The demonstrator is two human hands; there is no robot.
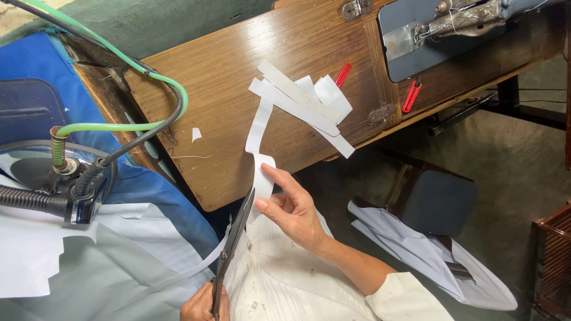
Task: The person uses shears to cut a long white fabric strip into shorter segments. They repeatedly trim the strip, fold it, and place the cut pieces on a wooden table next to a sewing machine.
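Observation:
My right hand (pixel 294 211) reaches in from the lower right and pinches the lower end of a long white strip (pixel 260 128) of stiff fabric. The strip hangs off the edge of the wooden sewing table (pixel 226 71). My left hand (pixel 201 304), only partly in view at the bottom edge, grips the handles of dark scissors (pixel 235 238). Their blades point up towards the strip's end, just left of my right fingers. More white strips and cut pieces (pixel 309 101) lie piled on the table where the long strip starts. A cream garment (pixel 279 279) lies across my lap.
A sewing machine (pixel 464 18) sits at the table's far right, with red clips (pixel 410 96) nearby. At left, a steam iron (pixel 56 178) with green and black hoses rests on blue and pale fabric. A dark stool (pixel 440 202) and a pale shirt (pixel 428 249) are on the floor.

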